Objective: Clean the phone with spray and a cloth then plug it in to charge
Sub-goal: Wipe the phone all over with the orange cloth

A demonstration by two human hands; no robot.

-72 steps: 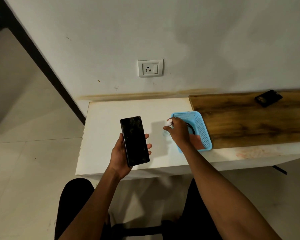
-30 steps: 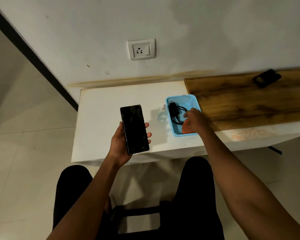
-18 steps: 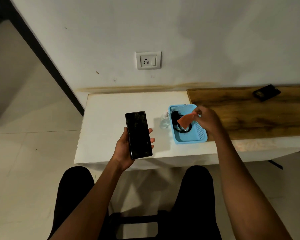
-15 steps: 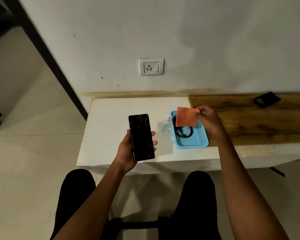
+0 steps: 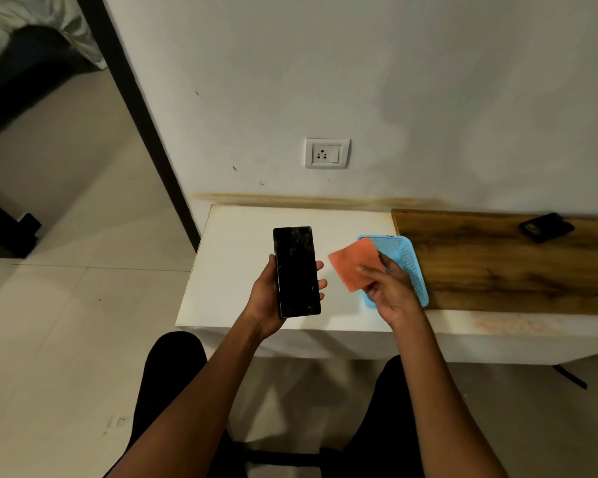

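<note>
A black phone [image 5: 296,270] with a smeared dark screen stands upright in my left hand [image 5: 268,298], above the white table [image 5: 235,270]. My right hand [image 5: 389,291] pinches a small orange cloth [image 5: 354,263] by its lower right corner, a short way right of the phone and apart from it. The cloth and hand cover most of the blue mesh basket [image 5: 409,260] behind them. The spray bottle and the charger are hidden from view. A white wall socket [image 5: 326,153] sits on the wall above the table.
A wooden board [image 5: 504,263] lies on the table's right part, touching the basket. A dark flat object [image 5: 546,227] rests at the board's far end. A black door frame [image 5: 145,125] runs down the left. My legs [image 5: 173,391] are below the table edge.
My right hand set the spray bottle down by the basket, reached into the basket, and lifted the orange cloth out toward the phone. The left hand kept holding the phone.
</note>
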